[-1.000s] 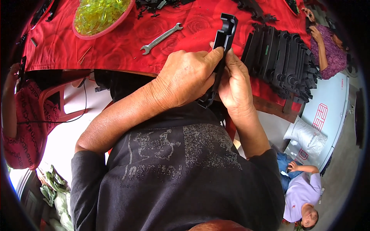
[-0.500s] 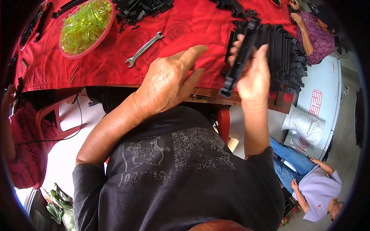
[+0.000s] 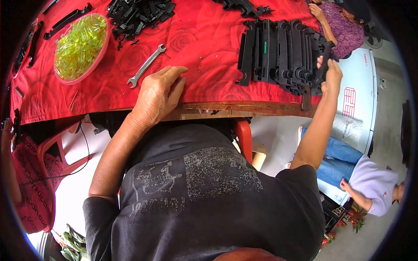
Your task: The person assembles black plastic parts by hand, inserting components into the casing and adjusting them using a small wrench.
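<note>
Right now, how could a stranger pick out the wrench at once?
Start with the red tablecloth, then find the pink bowl on its left side. The wrench lies slanting between that bowl and the person's left hand. Unlike the yellow pieces and black parts nearby, it is slim, silver and forked at its ends.

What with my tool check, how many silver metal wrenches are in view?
1: the silver metal wrench on the red floral tablecloth, right of the oval pink bowl. Others may be hidden.
</note>
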Demonstrator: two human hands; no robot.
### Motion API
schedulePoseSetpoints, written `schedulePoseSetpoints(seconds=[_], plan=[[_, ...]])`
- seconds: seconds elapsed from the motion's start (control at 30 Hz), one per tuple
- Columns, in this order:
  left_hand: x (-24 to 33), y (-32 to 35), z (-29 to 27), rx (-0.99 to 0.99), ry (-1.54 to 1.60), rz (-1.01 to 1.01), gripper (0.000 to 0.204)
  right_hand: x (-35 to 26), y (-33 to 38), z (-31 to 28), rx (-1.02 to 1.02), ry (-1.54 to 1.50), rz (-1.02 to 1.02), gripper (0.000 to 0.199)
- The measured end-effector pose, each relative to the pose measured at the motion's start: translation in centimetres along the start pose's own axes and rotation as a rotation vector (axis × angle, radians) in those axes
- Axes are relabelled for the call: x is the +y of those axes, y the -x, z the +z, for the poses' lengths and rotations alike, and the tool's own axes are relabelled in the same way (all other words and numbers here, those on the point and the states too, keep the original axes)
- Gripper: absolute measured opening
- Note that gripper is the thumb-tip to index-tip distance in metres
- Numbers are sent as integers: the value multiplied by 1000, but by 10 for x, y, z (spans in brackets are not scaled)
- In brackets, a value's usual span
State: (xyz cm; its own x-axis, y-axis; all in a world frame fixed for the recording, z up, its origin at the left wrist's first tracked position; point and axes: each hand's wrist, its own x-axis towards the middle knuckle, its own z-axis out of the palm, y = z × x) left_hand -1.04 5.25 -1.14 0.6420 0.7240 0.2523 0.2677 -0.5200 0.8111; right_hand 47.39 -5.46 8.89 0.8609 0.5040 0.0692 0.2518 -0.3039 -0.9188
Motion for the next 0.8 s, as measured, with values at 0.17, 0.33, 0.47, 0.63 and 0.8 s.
schedulePoseSetpoints(seconds=[0.17, 0.33, 0.47, 0.63, 0.8], plan=[[-14, 0, 5, -1, 20, -1, 18, 32, -4, -2, -126, 171, 98, 33], [-13, 0, 7, 29, 12, -5, 16, 20, 3, 10, -184, 301, 83, 36], [-14, 2, 8, 22, 19, -42, 16, -5, 25, 30, -205, 147, 120, 41], [-14, 2, 7, 17, -11, 12, 16, 13, 6, 22, -186, 377, -12, 46], [-14, 1, 7, 8, -2, 7, 16, -20, 33, 40, 71, 611, -580, 44]])
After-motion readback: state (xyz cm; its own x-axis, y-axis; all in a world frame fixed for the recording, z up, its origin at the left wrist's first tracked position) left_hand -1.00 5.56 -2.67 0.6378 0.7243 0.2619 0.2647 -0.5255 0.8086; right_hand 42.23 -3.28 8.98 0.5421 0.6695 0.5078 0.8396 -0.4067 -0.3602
